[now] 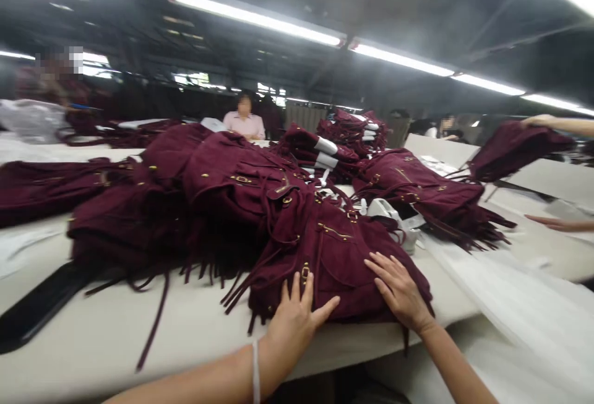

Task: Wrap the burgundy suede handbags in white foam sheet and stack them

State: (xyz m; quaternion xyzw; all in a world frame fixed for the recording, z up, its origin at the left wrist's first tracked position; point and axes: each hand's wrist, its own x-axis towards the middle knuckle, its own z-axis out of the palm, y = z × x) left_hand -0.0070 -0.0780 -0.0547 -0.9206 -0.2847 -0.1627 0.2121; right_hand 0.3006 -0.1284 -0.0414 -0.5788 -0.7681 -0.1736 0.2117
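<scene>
Burgundy cloth makes up the fringed bag [346, 249], lying front-up on the pale table [199, 342], its lower side along the near edge, where one thin strip [406, 341] hangs over. Reading a clock around that bag, the left hand [296, 317] rests on it at seven, palm down, fingers spread wide, its tips at a gold-toned buckle [305, 272]; the right hand [396, 286] lies on it at four, open, fingers slightly parted — neither grips anything. Tabletop gives the left hand room toward eight, while a heap of similar bags [223, 187] crowds ten and white sheeting [515, 311] lies between three and four. White bands [326, 145] show at twelve, any writing too blurred to read. Both hands cover parts of the bag's front; a black strip [37, 311] toward nine is cut off by the frame. At two, another person's hand [541, 120] holds up a burgundy bag [515, 153] — that arm cut off too.
</scene>
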